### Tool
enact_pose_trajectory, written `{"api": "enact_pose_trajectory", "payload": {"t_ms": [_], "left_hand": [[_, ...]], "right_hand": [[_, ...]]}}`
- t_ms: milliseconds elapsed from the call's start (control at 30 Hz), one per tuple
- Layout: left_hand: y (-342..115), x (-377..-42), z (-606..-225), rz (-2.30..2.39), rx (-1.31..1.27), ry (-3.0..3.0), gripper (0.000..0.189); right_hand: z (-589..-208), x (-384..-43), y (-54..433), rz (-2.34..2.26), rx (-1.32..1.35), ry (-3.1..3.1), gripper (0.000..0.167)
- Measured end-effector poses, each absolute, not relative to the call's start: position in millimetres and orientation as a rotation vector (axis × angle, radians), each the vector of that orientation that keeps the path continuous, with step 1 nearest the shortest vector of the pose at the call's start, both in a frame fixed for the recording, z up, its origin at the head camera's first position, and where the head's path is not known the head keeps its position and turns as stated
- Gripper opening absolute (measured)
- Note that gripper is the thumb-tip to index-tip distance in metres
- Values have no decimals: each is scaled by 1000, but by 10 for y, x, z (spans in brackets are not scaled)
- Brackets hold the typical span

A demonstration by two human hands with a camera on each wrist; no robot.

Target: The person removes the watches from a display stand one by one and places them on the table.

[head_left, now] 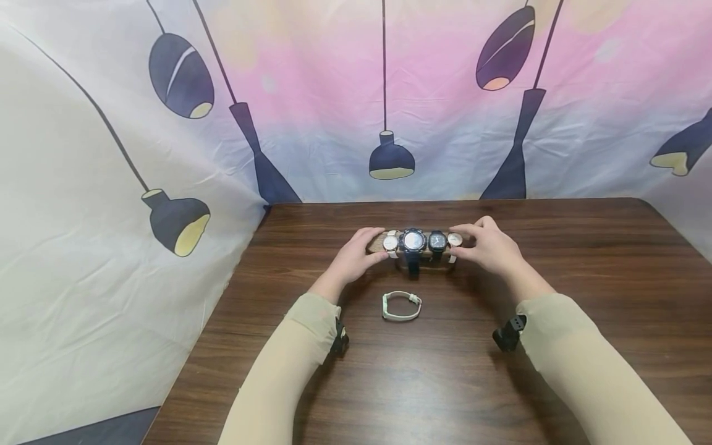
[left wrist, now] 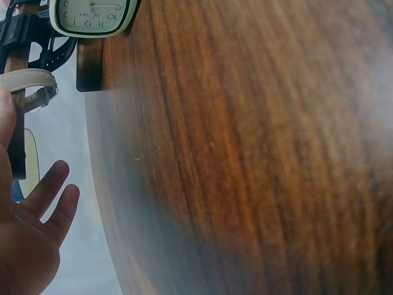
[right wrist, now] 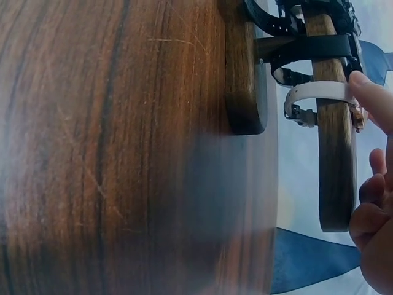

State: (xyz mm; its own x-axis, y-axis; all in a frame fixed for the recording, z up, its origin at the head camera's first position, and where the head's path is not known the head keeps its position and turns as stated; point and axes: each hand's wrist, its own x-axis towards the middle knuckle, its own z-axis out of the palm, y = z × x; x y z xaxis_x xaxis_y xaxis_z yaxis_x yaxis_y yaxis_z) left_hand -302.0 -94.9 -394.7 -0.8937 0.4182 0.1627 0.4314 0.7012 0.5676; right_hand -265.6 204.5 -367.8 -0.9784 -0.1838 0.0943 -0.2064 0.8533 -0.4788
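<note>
A wooden watch stand (head_left: 376, 244) near the far side of the table carries several watches side by side. My left hand (head_left: 356, 256) pinches the white-strapped watch (head_left: 391, 243) at the bar's left, its outer fingers spread in the left wrist view. At the other end, my right hand (head_left: 492, 250) has thumb and finger on another white-strapped watch (head_left: 455, 240); the right wrist view shows its thumb against it. Between them sit a large round black watch (head_left: 413, 240) and a squarish black watch (head_left: 437, 240). A pale-strapped watch (head_left: 385, 306) lies on its side nearer me.
The stand's base (right wrist: 245, 92) rests on the dark wooden table (head_left: 434, 383). Behind the far edge hangs a cloth backdrop (head_left: 328, 154) printed with lamps. Black wrist devices (head_left: 507, 337) sit at both sleeve cuffs.
</note>
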Motion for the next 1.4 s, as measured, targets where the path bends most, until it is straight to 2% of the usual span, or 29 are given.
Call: {"api": "enact_pose_trajectory", "payload": {"t_ms": [1033, 1400], "left_hand": [[-955, -3053, -3987, -996, -734, -2847, 60], [-960, -3052, -3985, -999, -731, -2847, 60]], "right_hand": [[-3691, -2623, 2192, 757, 300, -2944, 47], [-3709, -2606, 2265, 767, 299, -2949, 50]]}}
